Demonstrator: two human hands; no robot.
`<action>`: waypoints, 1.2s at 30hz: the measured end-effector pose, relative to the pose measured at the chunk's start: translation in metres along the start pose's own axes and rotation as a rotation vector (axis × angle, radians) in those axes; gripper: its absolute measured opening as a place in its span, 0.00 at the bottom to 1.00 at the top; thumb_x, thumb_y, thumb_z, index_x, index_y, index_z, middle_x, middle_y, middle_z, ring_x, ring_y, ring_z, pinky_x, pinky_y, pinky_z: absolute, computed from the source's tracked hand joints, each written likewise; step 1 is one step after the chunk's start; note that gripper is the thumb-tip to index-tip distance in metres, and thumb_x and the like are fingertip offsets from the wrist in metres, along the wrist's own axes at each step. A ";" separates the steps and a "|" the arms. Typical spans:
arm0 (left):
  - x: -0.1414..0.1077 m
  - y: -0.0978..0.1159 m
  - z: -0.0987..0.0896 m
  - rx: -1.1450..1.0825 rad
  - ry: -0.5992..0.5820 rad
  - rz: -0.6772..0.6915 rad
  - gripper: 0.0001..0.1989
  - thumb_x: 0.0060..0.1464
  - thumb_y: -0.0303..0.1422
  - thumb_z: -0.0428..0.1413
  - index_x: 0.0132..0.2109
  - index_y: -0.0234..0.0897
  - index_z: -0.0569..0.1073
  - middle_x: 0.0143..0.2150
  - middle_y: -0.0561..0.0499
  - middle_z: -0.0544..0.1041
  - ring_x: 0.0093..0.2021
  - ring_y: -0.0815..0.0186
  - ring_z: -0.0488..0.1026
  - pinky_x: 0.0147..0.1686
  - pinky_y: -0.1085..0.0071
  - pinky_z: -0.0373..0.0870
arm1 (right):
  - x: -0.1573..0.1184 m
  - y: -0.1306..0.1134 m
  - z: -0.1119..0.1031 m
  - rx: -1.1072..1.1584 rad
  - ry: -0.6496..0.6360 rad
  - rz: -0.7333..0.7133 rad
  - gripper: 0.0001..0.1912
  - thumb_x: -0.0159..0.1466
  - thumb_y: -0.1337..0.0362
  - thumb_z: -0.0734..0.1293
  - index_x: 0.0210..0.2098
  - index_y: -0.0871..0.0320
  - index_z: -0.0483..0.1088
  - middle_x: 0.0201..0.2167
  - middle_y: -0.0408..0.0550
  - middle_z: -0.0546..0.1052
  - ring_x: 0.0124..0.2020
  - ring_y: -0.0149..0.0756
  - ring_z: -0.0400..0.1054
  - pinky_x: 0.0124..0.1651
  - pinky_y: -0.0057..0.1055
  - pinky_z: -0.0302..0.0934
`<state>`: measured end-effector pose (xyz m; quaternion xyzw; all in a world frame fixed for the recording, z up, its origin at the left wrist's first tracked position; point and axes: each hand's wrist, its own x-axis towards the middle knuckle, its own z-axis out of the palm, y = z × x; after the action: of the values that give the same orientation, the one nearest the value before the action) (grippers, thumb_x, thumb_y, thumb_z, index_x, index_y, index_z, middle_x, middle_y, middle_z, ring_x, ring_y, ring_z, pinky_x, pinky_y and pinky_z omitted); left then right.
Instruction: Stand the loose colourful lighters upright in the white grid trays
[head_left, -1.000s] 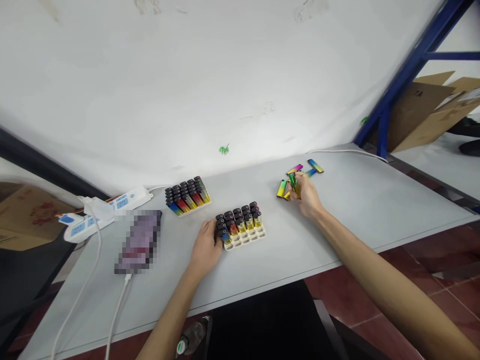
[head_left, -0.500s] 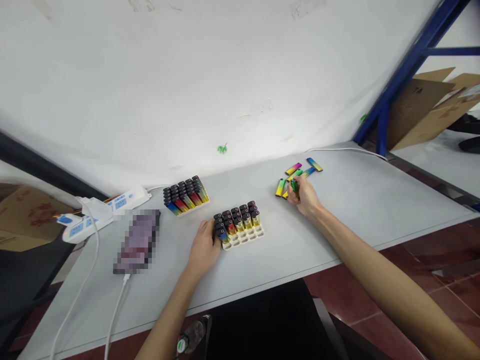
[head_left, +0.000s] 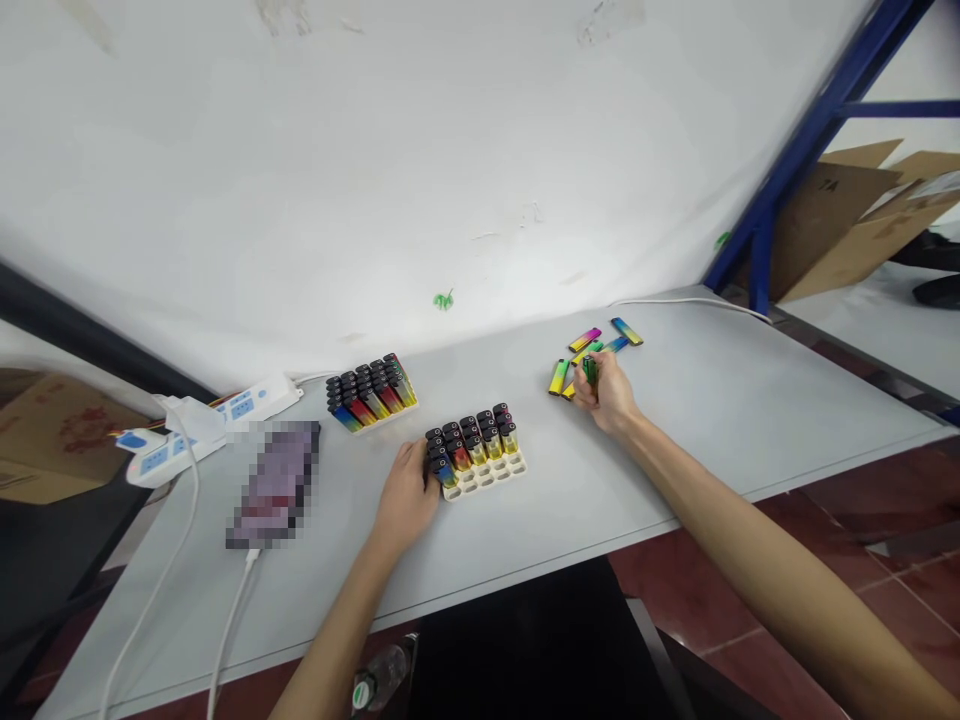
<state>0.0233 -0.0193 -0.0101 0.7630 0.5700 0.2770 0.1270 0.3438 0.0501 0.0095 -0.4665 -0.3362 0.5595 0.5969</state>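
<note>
My left hand (head_left: 407, 490) holds the left end of a cream tray (head_left: 487, 479), its fingers partly hidden behind the lighters. Rows of upright lighters (head_left: 478, 450) with black tops fill the tray's back part; the slots along the front are bare. Off to the right, my right hand (head_left: 613, 395) is closed on a green lighter (head_left: 590, 369), pinched between thumb and fingers. Around that hand lie several loose lighters: a yellow-green lighter (head_left: 558, 377), a pink-yellow lighter (head_left: 584, 339) and a blue-yellow lighter (head_left: 627, 331) among them.
A second tray of lighters (head_left: 371, 393) stands behind, near the wall. At the left are a blurred-out phone (head_left: 274, 485) on a white cable and a power strip (head_left: 247, 404). Cardboard boxes (head_left: 840, 215) sit beyond the blue frame (head_left: 763, 240). A plastic bottle (head_left: 386, 672) is below the table.
The view has shifted very slightly. My right hand has lifted the green lighter a little; my left hand keeps its place at the tray.
</note>
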 end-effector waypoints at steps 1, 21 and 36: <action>0.000 0.000 0.000 -0.003 -0.003 0.003 0.14 0.49 0.21 0.48 0.41 0.40 0.68 0.39 0.48 0.75 0.46 0.56 0.73 0.46 0.59 0.74 | 0.000 0.001 0.000 -0.001 0.007 -0.006 0.28 0.62 0.40 0.60 0.18 0.54 0.55 0.12 0.38 0.52 0.13 0.25 0.42 0.14 0.27 0.40; -0.003 0.002 -0.001 0.006 -0.017 -0.007 0.25 0.48 0.20 0.47 0.54 0.35 0.67 0.49 0.42 0.75 0.52 0.54 0.73 0.53 0.56 0.72 | -0.119 -0.047 0.056 -0.833 -0.314 -0.441 0.13 0.61 0.52 0.72 0.38 0.54 0.73 0.32 0.44 0.76 0.31 0.34 0.68 0.34 0.32 0.62; -0.005 -0.002 0.001 -0.099 -0.021 0.034 0.29 0.49 0.18 0.46 0.59 0.33 0.64 0.53 0.40 0.75 0.55 0.54 0.72 0.55 0.55 0.71 | -0.125 0.013 0.113 -1.469 -0.354 -0.582 0.10 0.66 0.59 0.69 0.46 0.54 0.72 0.40 0.44 0.80 0.33 0.37 0.75 0.27 0.30 0.53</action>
<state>0.0211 -0.0237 -0.0131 0.7683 0.5411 0.2990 0.1659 0.2165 -0.0527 0.0508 -0.5378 -0.8153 0.0835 0.1975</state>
